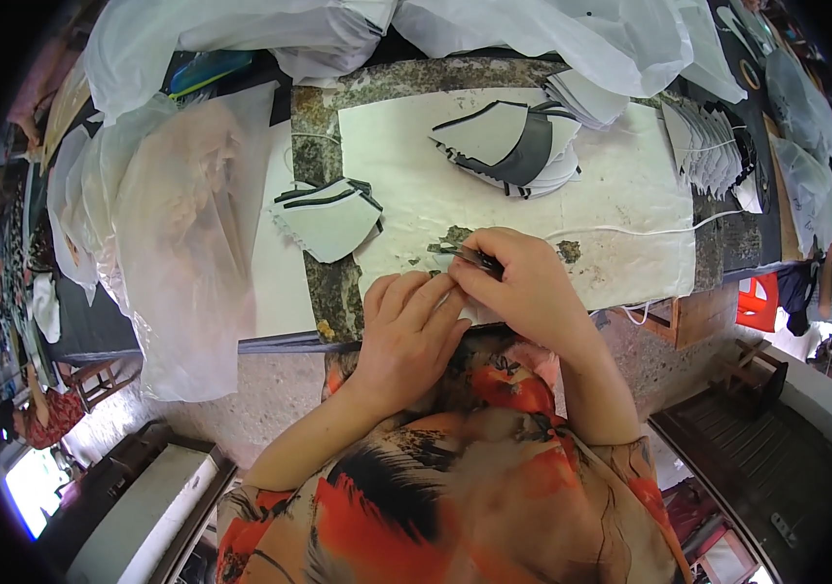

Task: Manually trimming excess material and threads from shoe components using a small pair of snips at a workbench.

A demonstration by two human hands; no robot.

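At the near edge of the table, my two hands meet in front of my body. My right hand point(530, 289) is closed round a small dark metal tool point(475, 257) that looks like thread snips, its tip pointing left. My left hand point(406, 336) has its fingers bent and pressed together against the right fingertips; whatever they pinch is hidden. Beyond them lies a stack of white cut pieces with black edging point(504, 146), like shoe-upper parts. To the left, a smaller stack of similar pieces point(328, 222) overlaps the edge of the white work sheet point(620, 200).
A tied bundle of pieces point(706, 151) sits at the right, near plain white pieces point(586, 99). A white cord point(630, 230) crosses the sheet. Filled plastic bags point(182, 224) hang over the left table edge; more plastic point(552, 39) covers the back. A red stool point(758, 303) stands right.
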